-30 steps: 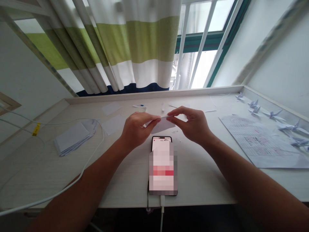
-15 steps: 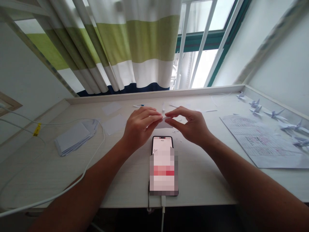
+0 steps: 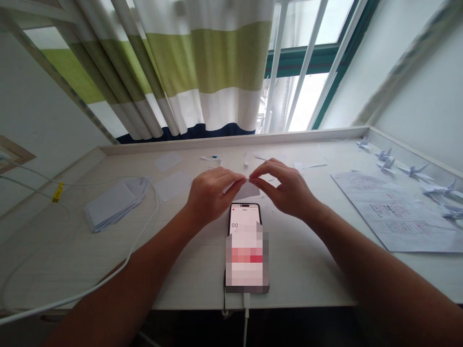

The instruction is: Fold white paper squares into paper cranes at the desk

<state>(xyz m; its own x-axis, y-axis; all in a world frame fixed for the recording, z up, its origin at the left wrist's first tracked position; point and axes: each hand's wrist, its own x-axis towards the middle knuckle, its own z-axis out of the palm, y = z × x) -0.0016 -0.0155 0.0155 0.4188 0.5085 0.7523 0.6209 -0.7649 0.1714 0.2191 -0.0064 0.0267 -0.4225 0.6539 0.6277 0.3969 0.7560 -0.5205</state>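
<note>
My left hand (image 3: 211, 195) and my right hand (image 3: 289, 185) meet over the desk, thumb and forefinger of each pinched. Between their fingertips is a tiny bit of white folded paper (image 3: 248, 179), mostly covered by the fingers. Just below them a flat sheet of paper (image 3: 249, 191) lies in shadow on the desk. Closer to me, a phone (image 3: 245, 217) lies face up with its screen lit, a white cable plugged into its lower end.
Several folded paper cranes (image 3: 414, 171) line the right side, beside a large printed sheet (image 3: 376, 212). A stack of paper (image 3: 112, 205) lies at left, near a white cable (image 3: 154, 217). Paper scraps (image 3: 215, 158) are scattered along the back.
My fingertips have drawn closer together, and less of the small paper shows between them. My left hand has shifted slightly right and down.
</note>
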